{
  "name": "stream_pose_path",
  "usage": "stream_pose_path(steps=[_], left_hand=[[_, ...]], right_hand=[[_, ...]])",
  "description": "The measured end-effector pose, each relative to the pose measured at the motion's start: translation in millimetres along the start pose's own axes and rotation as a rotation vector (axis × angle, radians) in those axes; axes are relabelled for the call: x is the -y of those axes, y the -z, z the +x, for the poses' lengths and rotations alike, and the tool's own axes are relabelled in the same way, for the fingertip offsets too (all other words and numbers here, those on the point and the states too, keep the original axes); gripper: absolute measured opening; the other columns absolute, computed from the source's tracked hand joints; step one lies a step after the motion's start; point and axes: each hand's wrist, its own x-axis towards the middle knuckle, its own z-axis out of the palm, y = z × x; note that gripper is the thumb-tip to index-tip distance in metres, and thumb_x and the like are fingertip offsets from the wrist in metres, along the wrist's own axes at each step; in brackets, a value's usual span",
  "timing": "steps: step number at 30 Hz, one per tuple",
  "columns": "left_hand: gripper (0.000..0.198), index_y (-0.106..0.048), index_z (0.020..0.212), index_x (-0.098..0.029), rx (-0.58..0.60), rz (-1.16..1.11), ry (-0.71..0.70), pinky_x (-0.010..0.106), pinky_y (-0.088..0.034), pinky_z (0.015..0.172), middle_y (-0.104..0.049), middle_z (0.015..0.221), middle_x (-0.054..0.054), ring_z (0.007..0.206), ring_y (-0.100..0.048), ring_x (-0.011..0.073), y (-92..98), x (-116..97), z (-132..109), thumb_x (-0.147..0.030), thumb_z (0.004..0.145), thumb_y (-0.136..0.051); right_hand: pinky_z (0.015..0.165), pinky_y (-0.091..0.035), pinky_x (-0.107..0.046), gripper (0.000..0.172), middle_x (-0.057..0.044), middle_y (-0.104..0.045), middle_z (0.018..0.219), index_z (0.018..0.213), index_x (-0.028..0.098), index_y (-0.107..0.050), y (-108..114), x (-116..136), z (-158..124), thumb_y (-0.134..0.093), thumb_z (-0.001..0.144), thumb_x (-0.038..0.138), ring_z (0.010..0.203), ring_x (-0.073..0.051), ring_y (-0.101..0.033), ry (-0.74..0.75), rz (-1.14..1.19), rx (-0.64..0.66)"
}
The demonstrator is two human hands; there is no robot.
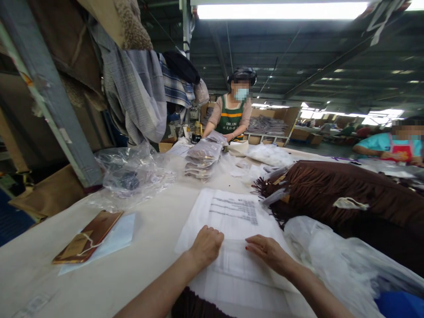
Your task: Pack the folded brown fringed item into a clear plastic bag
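Note:
A translucent white plastic bag (232,260) with dark printed text lies flat on the table in front of me. My left hand (207,245) is closed in a fist at the bag's edge, gripping the plastic. Opposite it, my right hand (270,252) has its fingers bent together with the thumb beneath, pinching the same edge. A crease in the film runs between both hands. Below my left forearm, dark brown fringed cloth (197,304) shows beside the bag, partly hidden by it.
Brown fringed garments (344,185) and loose clear bags (324,247) lie on the right. A phone (106,223) with a tag rests on light blue paper (127,232) at left. Crumpled plastic (129,172) and stacked packages (203,154) lie beyond. A masked co-worker (232,115) stands opposite.

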Motion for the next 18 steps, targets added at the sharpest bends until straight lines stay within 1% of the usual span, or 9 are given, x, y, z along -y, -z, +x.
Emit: stream_pose_path(steps=[2, 3, 5, 6, 8, 11, 14, 16, 18], left_hand=[[0.023, -0.06, 0.085, -0.013, 0.003, 0.026, 0.042, 0.038, -0.046, 0.079, -0.066, 0.085, 0.01, 0.086, -0.062, 0.0233, 1.4, 3.9, 3.5, -0.005, 0.085, -0.039], [0.022, -0.06, 0.085, -0.013, 0.001, 0.036, 0.06, 0.037, -0.047, 0.078, -0.067, 0.085, 0.01, 0.086, -0.063, 0.0235, 2.6, 6.2, 4.3, -0.006, 0.086, -0.04], [0.021, -0.061, 0.085, -0.014, -0.002, 0.055, 0.081, 0.037, -0.047, 0.078, -0.067, 0.085, 0.009, 0.086, -0.063, 0.023, 5.9, 10.3, 3.7, -0.007, 0.086, -0.041], [0.021, -0.061, 0.085, -0.015, -0.005, 0.064, 0.087, 0.036, -0.047, 0.079, -0.067, 0.085, 0.008, 0.088, -0.063, 0.0225, 7.7, 12.3, 2.3, -0.006, 0.085, -0.041], [0.026, -0.061, 0.088, -0.015, -0.019, 0.085, 0.114, 0.035, -0.046, 0.082, -0.066, 0.088, 0.007, 0.092, -0.061, 0.022, 11.3, 17.1, -2.5, -0.001, 0.082, -0.039], [0.034, -0.06, 0.094, -0.012, -0.052, 0.124, 0.227, 0.038, -0.045, 0.083, -0.064, 0.096, 0.012, 0.098, -0.058, 0.0252, 15.0, 29.4, -14.6, 0.004, 0.079, -0.034], [0.033, -0.06, 0.091, -0.009, -0.067, 0.123, 0.357, 0.041, -0.045, 0.082, -0.063, 0.096, 0.017, 0.098, -0.058, 0.0283, 16.6, 45.6, -32.3, 0.002, 0.08, -0.032], [0.031, -0.06, 0.09, -0.009, -0.08, 0.083, 0.423, 0.042, -0.044, 0.083, -0.063, 0.096, 0.017, 0.098, -0.058, 0.0284, 16.7, 53.4, -45.1, 0.001, 0.082, -0.031], [0.031, -0.059, 0.09, -0.009, -0.111, 0.011, 0.482, 0.042, -0.042, 0.086, -0.063, 0.097, 0.017, 0.099, -0.057, 0.028, 16.5, 56.3, -56.0, 0.0, 0.082, -0.031]], right_hand=[[0.079, -0.05, -0.03, 0.026, -0.006, -0.067, 0.101, 0.107, 0.021, -0.062, 2.2, -0.3, -7.8, -0.05, 0.084, 0.025, 0.089, -0.019, -0.063, -0.001, -0.059, -0.017], [0.079, -0.049, -0.033, 0.027, -0.007, -0.067, 0.1, 0.106, 0.021, -0.062, 3.0, -0.8, -12.0, -0.05, 0.082, 0.021, 0.089, -0.021, -0.063, -0.005, -0.099, -0.029], [0.075, -0.049, -0.035, 0.023, -0.008, -0.067, 0.091, 0.094, 0.019, -0.065, 3.7, -2.3, -19.2, -0.045, 0.082, 0.016, 0.085, -0.023, -0.063, -0.024, -0.18, -0.06], [0.072, -0.049, -0.035, 0.024, -0.008, -0.066, 0.086, 0.088, 0.018, -0.065, 3.5, -3.1, -21.8, -0.041, 0.083, 0.015, 0.081, -0.023, -0.063, -0.038, -0.216, -0.081], [0.068, -0.048, -0.032, 0.029, -0.007, -0.065, 0.082, 0.085, 0.018, -0.063, 2.2, -4.3, -25.2, -0.035, 0.085, 0.013, 0.076, -0.02, -0.063, -0.06, -0.273, -0.13], [0.07, -0.049, -0.032, 0.033, -0.008, -0.065, 0.087, 0.093, 0.019, -0.063, -0.8, -5.8, -31.0, -0.033, 0.083, 0.008, 0.079, -0.021, -0.062, -0.053, -0.349, -0.192], [0.07, -0.05, -0.039, 0.04, -0.01, -0.066, 0.087, 0.095, 0.017, -0.063, -5.6, -12.0, -47.1, -0.032, 0.077, 0.002, 0.08, -0.025, -0.062, -0.022, -0.42, -0.227], [0.072, -0.051, -0.039, 0.043, -0.011, -0.066, 0.088, 0.098, 0.018, -0.063, -12.2, -23.1, -64.5, -0.031, 0.076, 0.0, 0.081, -0.024, -0.062, 0.003, -0.45, -0.242], [0.076, -0.052, -0.037, 0.047, -0.01, -0.067, 0.096, 0.105, 0.02, -0.061, -22.1, -40.2, -83.0, -0.032, 0.074, 0.001, 0.088, -0.023, -0.063, 0.049, -0.465, -0.29]])
